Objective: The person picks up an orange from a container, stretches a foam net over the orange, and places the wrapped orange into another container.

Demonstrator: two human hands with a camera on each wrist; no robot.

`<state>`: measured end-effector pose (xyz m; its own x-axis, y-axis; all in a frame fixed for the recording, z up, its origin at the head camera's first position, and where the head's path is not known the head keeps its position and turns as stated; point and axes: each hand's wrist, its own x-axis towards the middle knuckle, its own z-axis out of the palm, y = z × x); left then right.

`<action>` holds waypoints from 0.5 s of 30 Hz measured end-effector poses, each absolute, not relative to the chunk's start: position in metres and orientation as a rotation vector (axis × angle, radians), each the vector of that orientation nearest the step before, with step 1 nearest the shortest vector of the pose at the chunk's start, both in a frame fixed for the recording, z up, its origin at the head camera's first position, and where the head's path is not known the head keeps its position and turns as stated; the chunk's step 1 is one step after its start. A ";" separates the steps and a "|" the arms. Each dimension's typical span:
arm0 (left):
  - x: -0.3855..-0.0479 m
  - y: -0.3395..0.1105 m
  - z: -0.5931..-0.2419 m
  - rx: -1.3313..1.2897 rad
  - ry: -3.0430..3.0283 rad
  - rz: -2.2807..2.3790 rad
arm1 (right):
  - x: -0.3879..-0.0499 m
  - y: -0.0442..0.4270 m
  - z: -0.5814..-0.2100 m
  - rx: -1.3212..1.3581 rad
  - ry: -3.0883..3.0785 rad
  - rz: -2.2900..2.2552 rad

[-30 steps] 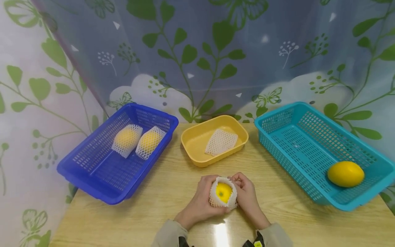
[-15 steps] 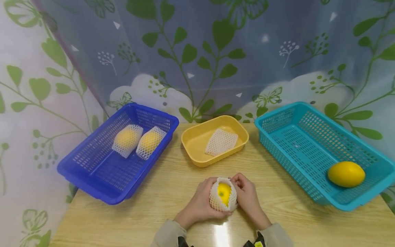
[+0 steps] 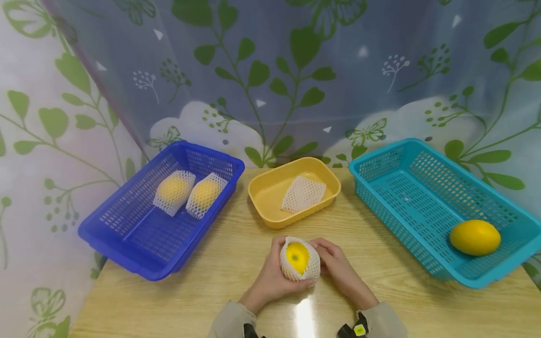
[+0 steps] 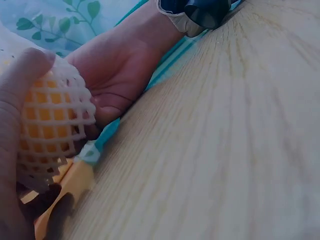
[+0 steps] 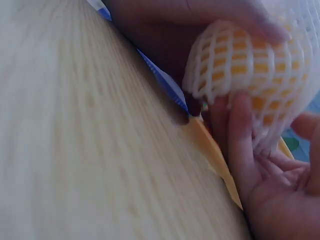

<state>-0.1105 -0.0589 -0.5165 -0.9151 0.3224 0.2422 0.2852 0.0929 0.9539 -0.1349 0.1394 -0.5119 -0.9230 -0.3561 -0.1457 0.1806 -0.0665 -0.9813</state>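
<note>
Above the front of the table, the left hand [image 3: 274, 277] grips a yellow fruit [image 3: 297, 257] in a white foam net [image 3: 312, 267], its thumb across the near side. The fruit's end shows through the net's open top. The right hand [image 3: 340, 271] is at the net's right side; in the right wrist view its fingers [image 5: 242, 135] lie against the mesh [image 5: 240, 65] and hold its edge. In the left wrist view the net [image 4: 52, 117] lies between both hands, orange-yellow through its holes.
A blue basket [image 3: 127, 256] at left holds two netted fruits [image 3: 174, 190]. A yellow tray [image 3: 270, 218] at the back middle holds a flat foam net [image 3: 303, 194]. A teal basket [image 3: 380, 220] at right holds one bare yellow fruit [image 3: 475, 237]. A patterned curtain hangs behind.
Both hands and the netted fruit have shifted; the fruit has moved slightly left and up, with its exposed end turned further left. The right hand's fingers have shifted on the net's right side.
</note>
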 end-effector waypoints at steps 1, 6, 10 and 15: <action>-0.111 -0.058 -0.516 0.642 2.269 2.026 | -0.135 0.141 -0.512 -0.203 1.792 -2.067; -0.112 -0.057 -0.516 0.627 2.131 2.126 | -0.137 0.147 -0.513 -0.293 1.560 -2.126; -0.113 -0.056 -0.519 0.635 2.100 2.137 | -0.138 0.148 -0.515 -0.294 1.498 -2.148; -0.114 -0.056 -0.518 0.583 2.083 2.140 | -0.139 0.149 -0.515 -0.280 1.436 -2.163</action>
<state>-0.1141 -0.0560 -0.5180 -0.9219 0.3312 0.2012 0.1923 -0.0597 0.9795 -0.1385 0.1488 -0.5152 -0.8414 -0.5285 -0.1129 0.3092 -0.2994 -0.9027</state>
